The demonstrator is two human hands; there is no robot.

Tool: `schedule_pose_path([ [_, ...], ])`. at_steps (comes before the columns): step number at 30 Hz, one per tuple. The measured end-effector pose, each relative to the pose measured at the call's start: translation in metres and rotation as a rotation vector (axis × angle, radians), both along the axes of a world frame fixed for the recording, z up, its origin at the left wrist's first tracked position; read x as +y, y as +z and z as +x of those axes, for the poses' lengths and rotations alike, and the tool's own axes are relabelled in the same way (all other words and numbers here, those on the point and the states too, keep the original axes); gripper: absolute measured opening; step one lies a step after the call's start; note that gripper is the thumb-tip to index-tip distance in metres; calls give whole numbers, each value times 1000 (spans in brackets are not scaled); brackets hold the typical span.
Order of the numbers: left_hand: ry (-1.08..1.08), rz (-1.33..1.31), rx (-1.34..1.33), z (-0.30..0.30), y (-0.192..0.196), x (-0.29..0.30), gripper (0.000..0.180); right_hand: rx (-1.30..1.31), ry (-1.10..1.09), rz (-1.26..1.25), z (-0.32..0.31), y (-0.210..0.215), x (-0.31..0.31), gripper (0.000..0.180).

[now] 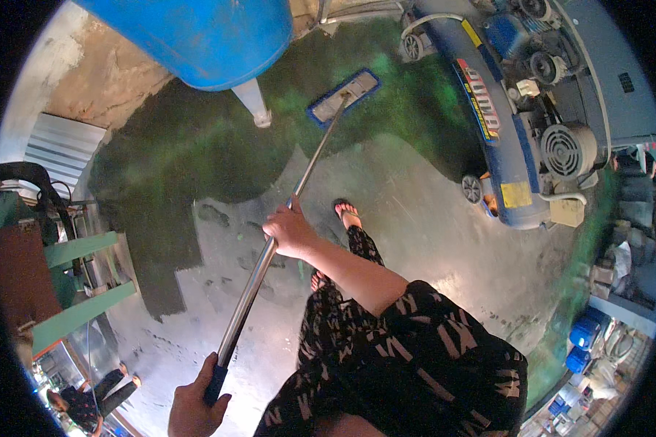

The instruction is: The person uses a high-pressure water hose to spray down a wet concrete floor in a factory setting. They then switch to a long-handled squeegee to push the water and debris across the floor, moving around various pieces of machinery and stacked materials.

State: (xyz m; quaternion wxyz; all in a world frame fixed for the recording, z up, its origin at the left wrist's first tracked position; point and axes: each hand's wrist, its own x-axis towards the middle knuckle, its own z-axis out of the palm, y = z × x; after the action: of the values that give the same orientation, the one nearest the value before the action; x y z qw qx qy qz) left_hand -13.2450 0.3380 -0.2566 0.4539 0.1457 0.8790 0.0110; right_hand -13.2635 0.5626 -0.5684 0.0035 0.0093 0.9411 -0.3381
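A flat mop with a long metal pole [249, 293] runs from the lower left up to the middle of the floor. Its rectangular, blue-edged mop head [345, 95] lies on the dark, wet-looking green floor. My right hand [290, 230] is closed around the middle of the pole, arm reaching in from the right. Lower down, my left hand [198, 402] grips the dark end of the pole. My sandalled foot [348, 213] is on the paler grey floor right of the pole; the other foot is partly hidden by my patterned clothing.
A big blue barrel [204, 36] stands at the far left, a pale leg [253, 103] under it. An air compressor [506, 138] on wheels is on the right. Green frame bars [84, 313] stick out at the left. Another person [87, 400] is at the lower left.
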Motion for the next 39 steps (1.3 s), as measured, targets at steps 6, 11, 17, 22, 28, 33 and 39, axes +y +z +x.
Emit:
schedule_pose_path([
  [6, -291, -163, -141, 10, 57, -26, 78, -74, -69, -1, 74, 44, -23, 15],
  [11, -254, 66, -381, 23, 43, -50, 65, -183, -121, 36, 161, 37, -43, 16],
  [17, -298, 117, -158, 49, 37, -107, 59, -144, -259, 133, 197, 24, -104, 18],
  [22, -131, 25, 141, 92, 103, -159, 52, -39, -105, -54, 164, 62, -183, 19],
  [28, -36, 5, 393, 176, 141, -139, 58, 1, 171, -263, 119, 91, -201, 11],
  [33, -170, -78, 324, 228, 132, -65, 67, 45, 334, -129, 132, 86, -136, 16],
  [39, -20, -402, 246, 289, 209, -36, 76, -24, 356, -207, 236, 155, -122, 14],
])
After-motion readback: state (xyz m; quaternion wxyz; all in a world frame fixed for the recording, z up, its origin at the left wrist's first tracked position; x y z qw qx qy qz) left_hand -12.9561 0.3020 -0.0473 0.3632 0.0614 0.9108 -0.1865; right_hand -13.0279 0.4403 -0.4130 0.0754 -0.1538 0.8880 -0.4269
